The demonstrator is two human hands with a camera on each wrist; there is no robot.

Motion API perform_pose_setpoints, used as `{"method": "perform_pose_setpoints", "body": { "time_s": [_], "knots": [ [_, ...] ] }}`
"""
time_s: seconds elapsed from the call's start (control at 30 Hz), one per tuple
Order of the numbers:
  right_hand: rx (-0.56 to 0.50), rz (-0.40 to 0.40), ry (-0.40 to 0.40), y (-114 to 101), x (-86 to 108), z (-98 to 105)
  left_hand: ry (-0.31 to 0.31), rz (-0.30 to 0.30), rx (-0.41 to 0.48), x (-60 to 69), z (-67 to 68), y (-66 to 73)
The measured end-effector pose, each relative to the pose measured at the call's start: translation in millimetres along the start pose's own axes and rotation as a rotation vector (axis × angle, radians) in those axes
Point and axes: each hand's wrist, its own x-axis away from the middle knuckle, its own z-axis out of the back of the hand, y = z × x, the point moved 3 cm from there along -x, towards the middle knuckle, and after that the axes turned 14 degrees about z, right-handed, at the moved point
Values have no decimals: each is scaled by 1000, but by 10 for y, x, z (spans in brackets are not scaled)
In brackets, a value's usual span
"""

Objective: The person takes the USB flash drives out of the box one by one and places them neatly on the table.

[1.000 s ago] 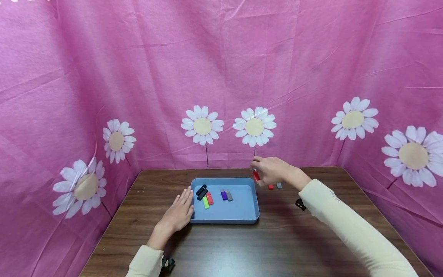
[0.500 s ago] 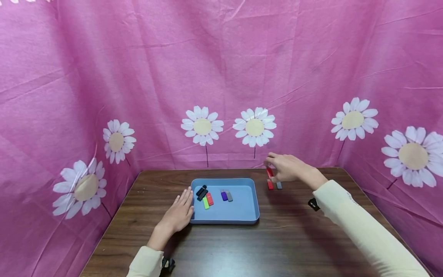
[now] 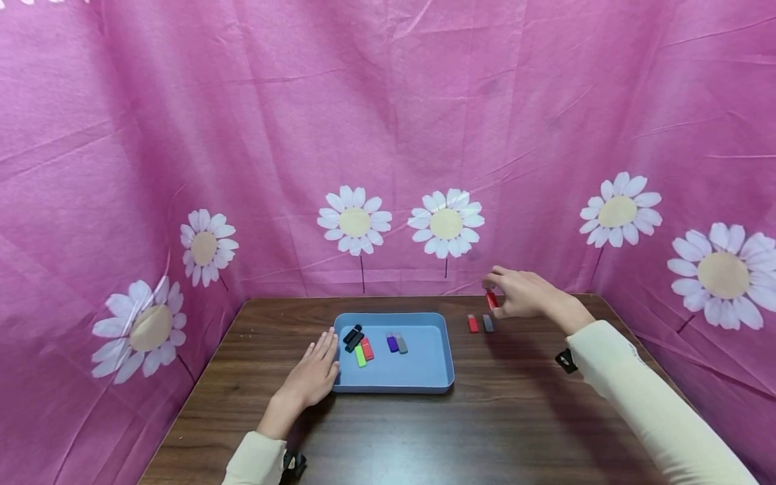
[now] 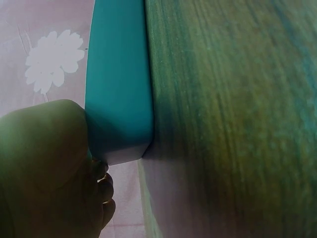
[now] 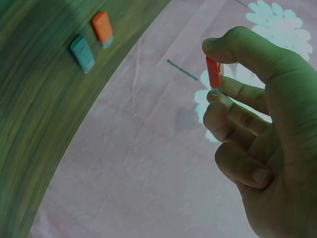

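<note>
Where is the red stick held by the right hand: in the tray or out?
Out. The right hand pinches the red stick midair, right of the tray.

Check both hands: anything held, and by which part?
Right hand pinches a red stick by its two ends, between thumb and fingers. Left hand holds nothing; it rests against the left side of the tray.

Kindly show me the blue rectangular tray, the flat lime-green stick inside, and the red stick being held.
Blue rectangular tray [image 3: 418, 369]: head view, bare floor.
Flat lime-green stick [image 3: 360, 356]: head view, top face.
Held red stick [image 5: 213, 73]: right wrist view, red body.
</note>
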Motion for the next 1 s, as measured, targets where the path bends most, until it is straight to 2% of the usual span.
{"method": "perform_pose_setpoints", "body": {
  "time_s": [0.37, 0.63, 1.0],
  "knots": [
    [-29, -32, -2, 210, 131, -146, 23, -26, 35, 14, 2, -6],
    [-61, -74, -47, 401, 201, -296, 16, -15, 3, 10, 11, 2],
    [-89, -132, -60, 578, 239, -482, 12, -17, 2, 10, 15, -2]
  ]
}}
